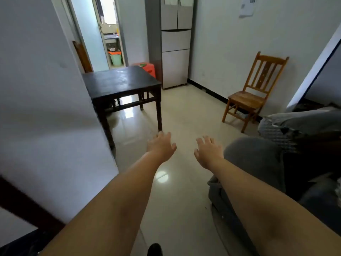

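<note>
Both my arms stretch forward over a pale tiled floor (pixel 177 111). My left hand (pixel 160 145) is held out palm down with relaxed fingers and holds nothing. My right hand (pixel 208 150) is beside it, fingers spread loosely, also holding nothing. Neither hand touches any object.
A dark wooden table (pixel 120 80) stands ahead on the left against a white wall (pixel 42 100). A silver fridge (pixel 175 43) stands at the back, a wooden chair (pixel 252 95) by the right wall, a grey sofa arm (pixel 258 159) at the right. A doorway (pixel 110 32) opens behind the table.
</note>
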Action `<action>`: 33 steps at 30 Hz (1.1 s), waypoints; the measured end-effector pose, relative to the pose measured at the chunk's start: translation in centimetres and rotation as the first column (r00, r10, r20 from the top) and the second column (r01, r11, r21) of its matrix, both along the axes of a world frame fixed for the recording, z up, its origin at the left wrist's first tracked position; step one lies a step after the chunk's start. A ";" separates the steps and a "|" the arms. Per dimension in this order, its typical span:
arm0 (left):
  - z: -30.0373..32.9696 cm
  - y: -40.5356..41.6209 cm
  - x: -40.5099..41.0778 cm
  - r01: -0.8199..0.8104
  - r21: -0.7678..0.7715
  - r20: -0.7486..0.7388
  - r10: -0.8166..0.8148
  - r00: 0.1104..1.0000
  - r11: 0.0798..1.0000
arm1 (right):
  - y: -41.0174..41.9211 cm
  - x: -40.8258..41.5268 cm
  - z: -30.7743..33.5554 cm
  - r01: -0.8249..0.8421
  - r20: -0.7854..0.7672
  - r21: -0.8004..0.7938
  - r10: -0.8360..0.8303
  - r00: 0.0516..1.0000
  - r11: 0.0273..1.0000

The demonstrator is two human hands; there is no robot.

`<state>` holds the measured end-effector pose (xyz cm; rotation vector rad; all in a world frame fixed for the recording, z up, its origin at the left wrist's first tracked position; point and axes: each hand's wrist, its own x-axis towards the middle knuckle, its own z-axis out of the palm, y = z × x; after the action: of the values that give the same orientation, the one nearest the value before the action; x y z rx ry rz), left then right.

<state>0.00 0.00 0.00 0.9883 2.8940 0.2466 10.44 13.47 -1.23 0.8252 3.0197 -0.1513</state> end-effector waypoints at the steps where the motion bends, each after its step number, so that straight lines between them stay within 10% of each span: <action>1: 0.0 0.7 -1.5 0.002 -0.005 0.006 -0.002 1.000 1.000 | 0.9 -1.2 0.0 0.010 0.007 -0.001 -0.010 1.000 1.000; 33: 3.8 43.7 -48.8 0.051 0.018 0.013 -0.051 0.999 0.999 | 47.2 -45.9 3.9 0.174 0.007 0.043 -0.174 0.985 0.984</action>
<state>-48.81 43.72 3.80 1.0572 2.8556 0.2745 -35.48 60.63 2.64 1.0902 2.9474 -0.0844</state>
